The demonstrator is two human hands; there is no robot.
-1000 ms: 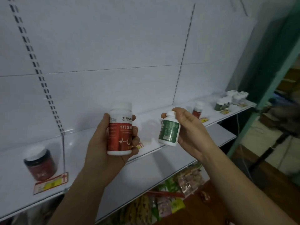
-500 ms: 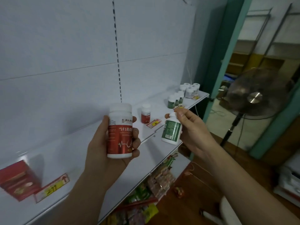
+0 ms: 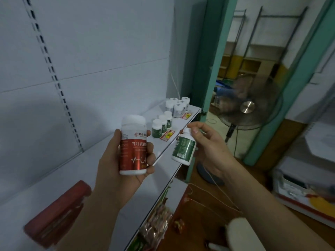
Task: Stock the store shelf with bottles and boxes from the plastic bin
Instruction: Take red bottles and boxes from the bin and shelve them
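Your left hand [image 3: 123,171] is wrapped around a red-labelled white bottle [image 3: 133,144], fingers curled across its front, holding it upright above the white shelf [image 3: 101,171]. Your right hand [image 3: 210,147] pinches a smaller green-labelled bottle [image 3: 184,148] by its white cap, thumb and fingertips on top, so the bottle hangs tilted just past the shelf's front edge. The two bottles sit near each other, not touching. The red label shows Chinese characters "当归黄芪" and a heartbeat line; the green label shows a barcode, its text too small to read. Matching green-labelled bottles [image 3: 161,125] stand in a row further along the shelf, behind yellow price tags [image 3: 167,135].
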